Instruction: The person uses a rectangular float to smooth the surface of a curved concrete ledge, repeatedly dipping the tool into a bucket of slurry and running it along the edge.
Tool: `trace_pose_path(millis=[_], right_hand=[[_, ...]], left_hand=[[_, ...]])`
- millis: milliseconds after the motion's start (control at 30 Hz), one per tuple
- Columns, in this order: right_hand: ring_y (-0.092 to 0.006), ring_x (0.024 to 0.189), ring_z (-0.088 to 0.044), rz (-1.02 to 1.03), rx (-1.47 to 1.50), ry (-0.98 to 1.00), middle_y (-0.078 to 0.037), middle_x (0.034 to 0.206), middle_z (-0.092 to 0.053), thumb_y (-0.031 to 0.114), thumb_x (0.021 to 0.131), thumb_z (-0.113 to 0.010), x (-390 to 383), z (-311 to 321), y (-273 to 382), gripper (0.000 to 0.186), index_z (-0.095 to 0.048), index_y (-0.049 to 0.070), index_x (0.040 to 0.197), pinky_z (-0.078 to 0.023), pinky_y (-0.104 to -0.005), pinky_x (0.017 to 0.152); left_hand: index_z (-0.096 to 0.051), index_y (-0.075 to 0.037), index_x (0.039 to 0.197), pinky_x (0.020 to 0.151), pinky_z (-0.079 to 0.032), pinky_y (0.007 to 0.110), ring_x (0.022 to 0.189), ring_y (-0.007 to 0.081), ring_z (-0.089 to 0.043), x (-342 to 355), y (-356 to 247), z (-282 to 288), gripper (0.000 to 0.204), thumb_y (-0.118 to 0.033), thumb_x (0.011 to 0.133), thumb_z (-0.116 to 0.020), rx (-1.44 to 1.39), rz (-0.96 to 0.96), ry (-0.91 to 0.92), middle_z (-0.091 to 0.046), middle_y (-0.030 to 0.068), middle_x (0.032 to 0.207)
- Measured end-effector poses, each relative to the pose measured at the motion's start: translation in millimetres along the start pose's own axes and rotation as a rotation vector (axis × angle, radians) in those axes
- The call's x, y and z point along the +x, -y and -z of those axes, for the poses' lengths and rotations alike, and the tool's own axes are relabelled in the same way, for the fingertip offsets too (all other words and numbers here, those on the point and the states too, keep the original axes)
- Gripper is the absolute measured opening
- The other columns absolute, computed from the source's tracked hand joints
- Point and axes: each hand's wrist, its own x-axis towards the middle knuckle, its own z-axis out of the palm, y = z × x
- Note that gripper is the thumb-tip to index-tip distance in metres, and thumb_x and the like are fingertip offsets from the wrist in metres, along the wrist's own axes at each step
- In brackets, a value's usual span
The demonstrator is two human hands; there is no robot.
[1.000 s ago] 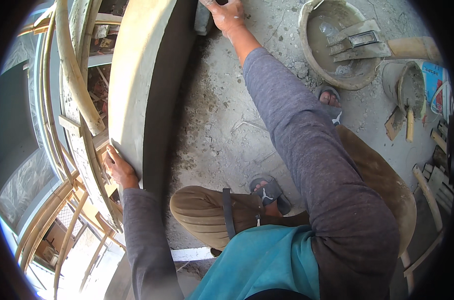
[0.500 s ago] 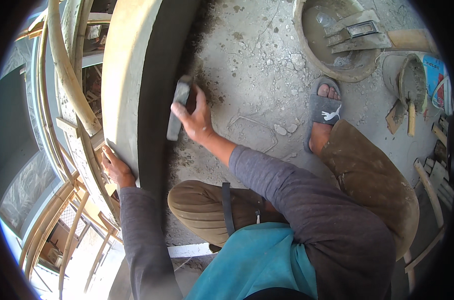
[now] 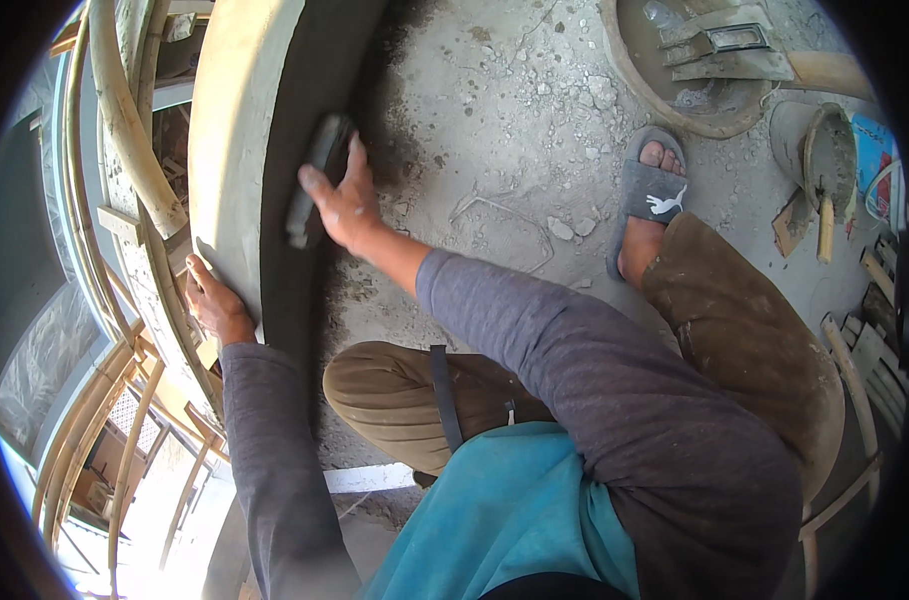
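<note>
"Where are the hands, from where you stand?"

"The right hand (image 3: 346,212) is wrapped round a flat grey block (image 3: 321,155), held lengthwise along the shadowed side of a low curved wall (image 3: 239,150) — seemingly touching it, below the top's right edge. The left hand (image 3: 218,304) lies at the top's left edge, fingers reaching over; whether it grips, I cannot tell."

"And around them?"

"Gritty floor (image 3: 494,130) right of the wall, with a round basin (image 3: 629,75) well apart from the wall's foot."

"What could go wrong?"

"A tilted block could gouge the side, if that surface is soft. Pushed too high, it might chip the right edge — and grit caught underneath could leave scratches."
</note>
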Motion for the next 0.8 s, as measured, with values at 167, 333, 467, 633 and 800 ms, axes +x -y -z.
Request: trace_pose_path(millis=[167,333,467,633,800], right_hand=[[-0.0407,0.145,-0.030,-0.081,0.121,0.167,-0.031,0.155,-0.029,0.049,0.087,-0.070,-87.6,-20.9,-51.7,0.104,-0.014,-0.008,0.153,-0.025,-0.0445,0.120],[-0.0412,0.143,-0.034,0.133,0.173,-0.139,-0.032,0.153,-0.031,0.062,0.088,-0.063,20.8,34.8,12.9,0.104,-0.020,-0.007,0.152,-0.029,-0.0459,0.117],[-0.0439,0.140,-0.038,0.349,-0.001,-0.309,-0.031,0.152,-0.039,0.065,0.090,-0.058,132.1,83.3,72.5,0.098,-0.030,-0.006,0.152,-0.033,-0.0463,0.115],[-0.0435,0.138,-0.040,0.088,0.146,-0.089,-0.032,0.148,-0.040,0.060,0.089,-0.063,105.9,70.6,95.6,0.097,-0.024,-0.001,0.153,-0.035,-0.0459,0.114],[-0.0405,0.145,-0.030,-0.130,0.229,0.028,-0.031,0.156,-0.026,0.056,0.091,-0.064,-10.1,-8.1,-12.6,0.102,-0.014,-0.004,0.156,-0.028,-0.0444,0.119]], left_hand=[[-0.059,0.001,0.135,0.103,-0.044,0.043,0.116,0.0338,-0.061,-2.1,-3.0,-7.2,0.083,-0.070,0.095,-0.039,-0.033,0.008,0.014,-0.063,0.0226,0.127],[-0.058,0.001,0.136,0.104,-0.043,0.043,0.118,0.0339,-0.060,-7.7,-9.4,3.7,0.084,-0.069,0.096,-0.037,-0.006,0.049,-0.003,-0.062,0.0229,0.130],[-0.061,-0.002,0.134,0.103,-0.044,0.044,0.116,0.0336,-0.061,-4.9,-6.4,-5.9,0.083,-0.072,0.094,-0.042,0.005,0.026,-0.025,-0.063,0.0218,0.128],[-0.062,-0.003,0.134,0.104,-0.043,0.044,0.119,0.0334,-0.060,-5.8,-4.4,3.1,0.085,-0.074,0.092,-0.042,0.037,0.068,-0.038,-0.062,0.0199,0.131],[-0.062,-0.006,0.135,0.105,-0.042,0.043,0.120,0.0323,-0.060,0.0,-2.7,-6.7,0.084,-0.074,0.092,-0.043,0.008,0.018,-0.023,-0.062,0.0184,0.133]])
